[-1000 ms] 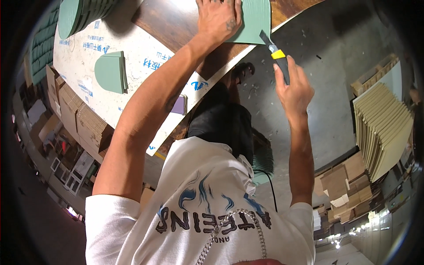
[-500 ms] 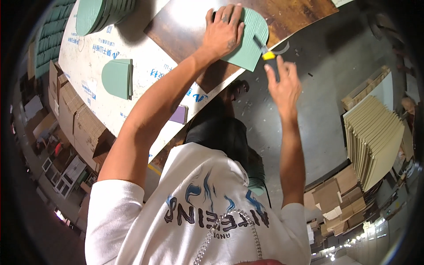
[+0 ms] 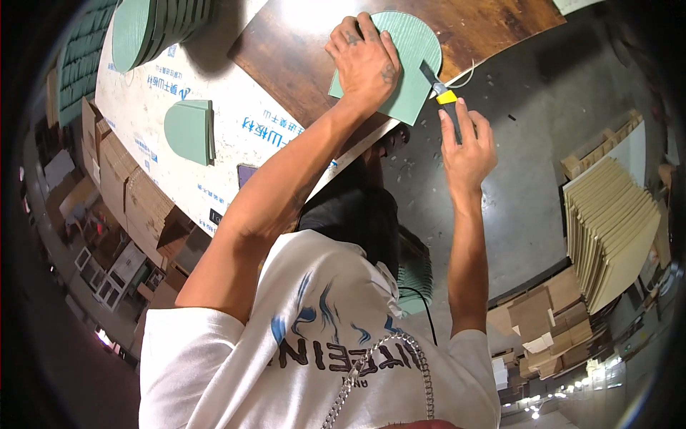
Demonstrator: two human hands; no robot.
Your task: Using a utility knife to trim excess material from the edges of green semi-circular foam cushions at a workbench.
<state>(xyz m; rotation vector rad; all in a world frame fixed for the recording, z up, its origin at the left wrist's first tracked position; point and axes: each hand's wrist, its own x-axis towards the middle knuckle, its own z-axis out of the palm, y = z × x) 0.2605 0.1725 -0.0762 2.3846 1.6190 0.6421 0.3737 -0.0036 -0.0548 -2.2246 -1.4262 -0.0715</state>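
A green arch-shaped panel [image 3: 413, 44] with a ribbed face lies on a brown wood-grain board [image 3: 286, 68] at the table's edge. My left hand [image 3: 364, 64] rests flat on it, fingers stretched and a little apart. At the panel's right edge, my right hand [image 3: 468, 146] grips a utility knife [image 3: 446, 97] with a yellow collar and a dark blade. The blade lies over the panel's right edge; whether it is cutting in cannot be told. Beside the blade, a thin pale strip [image 3: 463, 77] curls out past the board.
A short stack of green arch panels [image 3: 189, 132] sits on the white printed table surface [image 3: 236, 154], with a taller stack [image 3: 136, 36] behind it. Flat cardboard [image 3: 114, 164] stands at the left. On the right are cream panels [image 3: 607, 229] and scraps on the grey floor.
The knife and my right hand have shifted slightly right and nearer. My left hand has turned a little on the panel, and its forearm now covers most of the purple item on the table.
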